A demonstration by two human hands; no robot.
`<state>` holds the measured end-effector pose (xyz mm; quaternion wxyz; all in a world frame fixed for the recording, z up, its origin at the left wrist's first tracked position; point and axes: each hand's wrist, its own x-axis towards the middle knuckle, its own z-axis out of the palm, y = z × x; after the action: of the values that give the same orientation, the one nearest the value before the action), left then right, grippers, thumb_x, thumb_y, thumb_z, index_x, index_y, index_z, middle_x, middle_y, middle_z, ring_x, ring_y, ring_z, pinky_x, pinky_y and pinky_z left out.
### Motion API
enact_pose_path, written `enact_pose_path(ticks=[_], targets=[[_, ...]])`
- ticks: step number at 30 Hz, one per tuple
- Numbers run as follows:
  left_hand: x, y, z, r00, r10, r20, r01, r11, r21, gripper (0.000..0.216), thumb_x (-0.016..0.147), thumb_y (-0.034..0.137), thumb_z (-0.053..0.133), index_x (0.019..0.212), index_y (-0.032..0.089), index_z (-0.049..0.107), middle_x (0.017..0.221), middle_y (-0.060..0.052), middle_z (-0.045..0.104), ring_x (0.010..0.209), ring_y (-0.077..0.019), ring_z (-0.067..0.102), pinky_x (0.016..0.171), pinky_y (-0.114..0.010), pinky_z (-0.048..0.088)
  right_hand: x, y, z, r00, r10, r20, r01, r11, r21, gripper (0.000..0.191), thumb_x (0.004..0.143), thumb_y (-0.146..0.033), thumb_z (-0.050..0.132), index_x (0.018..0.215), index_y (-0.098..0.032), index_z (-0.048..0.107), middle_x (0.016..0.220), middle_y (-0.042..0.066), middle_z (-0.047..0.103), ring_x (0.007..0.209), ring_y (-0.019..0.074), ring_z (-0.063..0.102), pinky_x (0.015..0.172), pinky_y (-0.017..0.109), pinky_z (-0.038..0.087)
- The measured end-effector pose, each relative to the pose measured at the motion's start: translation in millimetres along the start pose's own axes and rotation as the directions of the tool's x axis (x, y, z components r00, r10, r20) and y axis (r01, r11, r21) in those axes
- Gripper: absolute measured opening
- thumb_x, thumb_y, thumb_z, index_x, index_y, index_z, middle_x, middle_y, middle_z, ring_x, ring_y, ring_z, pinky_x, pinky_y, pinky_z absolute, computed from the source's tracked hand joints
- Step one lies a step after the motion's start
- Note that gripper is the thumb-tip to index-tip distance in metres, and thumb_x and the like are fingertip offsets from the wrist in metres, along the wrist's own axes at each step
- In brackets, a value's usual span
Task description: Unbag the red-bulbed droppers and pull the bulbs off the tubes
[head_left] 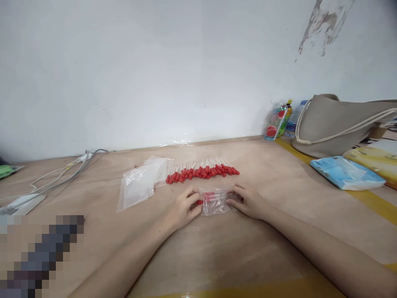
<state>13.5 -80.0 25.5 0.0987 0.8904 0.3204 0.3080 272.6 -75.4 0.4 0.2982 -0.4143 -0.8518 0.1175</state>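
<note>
A small clear plastic bag (pixel 218 205) lies flat between my two hands, with a few red tips (pixel 208 197) showing at its left end. The fingers of my left hand (pixel 187 207) are closed at that end, around red-tipped sticks that go into the bag; their shafts cannot be made out. My right hand (pixel 248 201) pinches the bag's right end between thumb and fingers. Just beyond the hands is a row of red-tipped sticks (pixel 203 171), pale shafts pointing to the wall. Left of the row lies a fanned stack of clear plastic bags (pixel 138 186).
Cables (pixel 68 178) run along the left side of the brown-covered table (pixel 198 256). At the right are plastic bottles (pixel 274 124), a grey bag (pixel 338 124) with a cord and a blue tissue pack (pixel 347 171). A white wall (pixel 155 74) borders the back.
</note>
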Motion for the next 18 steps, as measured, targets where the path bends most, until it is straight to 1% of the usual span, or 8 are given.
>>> enact_pose_path(ticks=[3, 6, 9, 11, 13, 15, 16, 18], targets=[[3.5, -14.7, -30.8, 0.996, -0.068, 0.056, 0.075, 0.987, -0.142, 0.013, 0.076, 0.017, 0.053, 0.088, 0.018, 0.059, 0.092, -0.005, 0.054, 0.08, -0.0127, 0.056, 0.067, -0.024, 0.05, 0.1, 0.4, -0.1, 1.0, 0.007, 0.002, -0.007, 1.0, 0.006, 0.021, 0.082, -0.034, 0.052, 0.094, -0.017, 0.057, 0.083, 0.005, 0.055, 0.067, 0.0126, 0.052, 0.062, 0.025, 0.042], [5.5, -33.8, -76.2, 0.975, -0.163, 0.152, 0.199, 0.945, -0.259, 0.012, 0.072, 0.019, 0.058, 0.084, 0.018, 0.062, 0.086, -0.004, 0.056, 0.07, -0.0114, 0.059, 0.058, -0.022, 0.05, 0.3, 0.4, 0.2, 1.0, 0.008, 0.006, -0.008, 1.0, 0.009, 0.021, 0.081, -0.033, 0.052, 0.094, -0.017, 0.057, 0.082, 0.005, 0.054, 0.067, 0.0124, 0.051, 0.062, 0.026, 0.042], [3.8, -49.8, -117.7, 0.963, -0.265, 0.046, 0.268, 0.927, -0.263, 0.012, 0.068, 0.026, 0.065, 0.078, 0.019, 0.063, 0.079, -0.003, 0.059, 0.069, -0.0134, 0.06, 0.059, -0.026, 0.053, 0.4, 1.0, 0.7, 1.0, -0.004, -0.006, 0.004, 1.0, 0.003, 0.021, 0.081, -0.033, 0.053, 0.093, -0.017, 0.057, 0.081, 0.004, 0.054, 0.066, 0.0124, 0.051, 0.061, 0.025, 0.042], [2.8, -55.8, -131.7, 0.933, -0.333, -0.136, 0.295, 0.925, -0.24, 0.018, 0.065, 0.031, 0.068, 0.077, 0.018, 0.062, 0.079, -0.003, 0.061, 0.071, -0.0156, 0.061, 0.061, -0.029, 0.054, 0.6, 1.8, 1.0, 1.0, -0.007, -0.014, 0.007, 1.0, 0.005, 0.021, 0.081, -0.034, 0.053, 0.093, -0.017, 0.057, 0.08, 0.004, 0.054, 0.065, 0.0122, 0.051, 0.06, 0.025, 0.042], [3.9, -59.5, -131.5, 0.862, -0.378, -0.339, 0.33, 0.924, -0.191, 0.024, 0.065, 0.035, 0.067, 0.079, 0.017, 0.061, 0.081, -0.003, 0.061, 0.073, -0.0163, 0.062, 0.065, -0.031, 0.056, 0.7, 2.2, 1.1, 1.0, -0.007, -0.015, 0.007, 1.0, 0.008, 0.021, 0.081, -0.034, 0.053, 0.093, -0.017, 0.057, 0.081, 0.004, 0.054, 0.064, 0.0119, 0.05, 0.06, 0.025, 0.042], [6.8, -64.3, -119.8, 0.807, -0.362, -0.467, 0.365, 0.927, -0.087, 0.024, 0.067, 0.036, 0.065, 0.081, 0.017, 0.062, 0.083, -0.002, 0.058, 0.072, -0.0142, 0.062, 0.068, -0.031, 0.056, 1.0, 2.0, 1.1, 1.0, -0.005, -0.014, 0.005, 1.0, 0.009, 0.021, 0.081, -0.033, 0.053, 0.093, -0.017, 0.057, 0.08, 0.004, 0.054, 0.063, 0.0118, 0.05, 0.059, 0.025, 0.042], [8.5, -68.0, -111.3, 0.801, -0.333, -0.498, 0.376, 0.927, -0.016, 0.022, 0.068, 0.035, 0.062, 0.081, 0.017, 0.062, 0.084, -0.002, 0.057, 0.07, -0.0127, 0.061, 0.069, -0.03, 0.056, 1.1, 1.6, 0.9, 1.0, -0.003, -0.014, 0.003, 1.0, 0.007, 0.021, 0.081, -0.033, 0.053, 0.093, -0.017, 0.057, 0.08, 0.004, 0.054, 0.063, 0.0118, 0.05, 0.059, 0.025, 0.042], [11.0, -78.3, -92.9, 0.827, -0.271, -0.493, 0.378, 0.916, 0.131, 0.017, 0.072, 0.031, 0.057, 0.081, 0.018, 0.064, 0.082, -0.001, 0.053, 0.067, -0.0104, 0.059, 0.068, -0.027, 0.056, 1.4, 0.7, 0.5, 1.0, 0.005, -0.01, -0.005, 1.0, 0.004, 0.02, 0.081, -0.033, 0.053, 0.093, -0.017, 0.057, 0.08, 0.004, 0.054, 0.064, 0.0121, 0.05, 0.059, 0.025, 0.042]])
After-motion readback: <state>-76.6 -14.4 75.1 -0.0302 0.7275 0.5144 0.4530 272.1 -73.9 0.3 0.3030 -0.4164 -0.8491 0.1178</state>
